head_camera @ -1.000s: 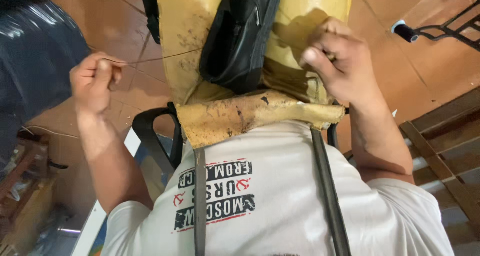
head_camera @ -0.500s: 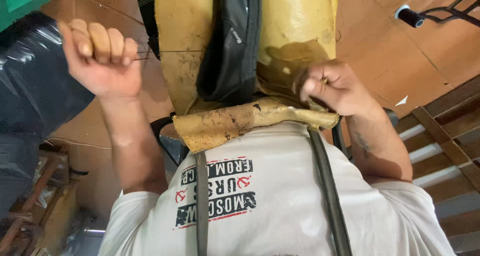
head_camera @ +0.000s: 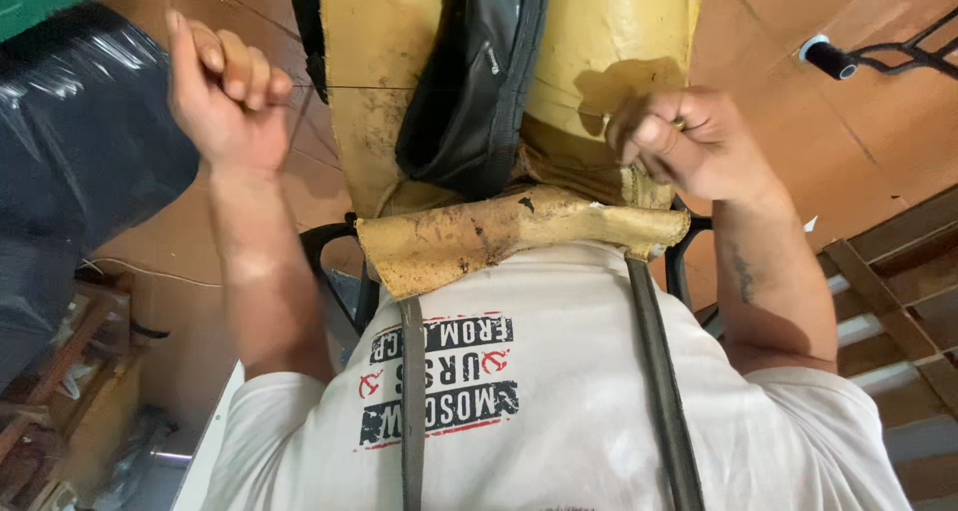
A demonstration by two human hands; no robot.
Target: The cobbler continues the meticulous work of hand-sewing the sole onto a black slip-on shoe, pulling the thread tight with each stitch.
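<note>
Right hand (head_camera: 699, 147) clenched, fingertips pinching the frayed edge of a worn, cracked yellow leather piece (head_camera: 519, 234) curling against the chest. Left hand (head_camera: 225, 97) raised at the left in a loose fist, gripping a thin taut thread (head_camera: 309, 88). Smooth black bag (head_camera: 479, 82) draped down the middle; glossy dark plastic sheet (head_camera: 80, 162) far left.
</note>
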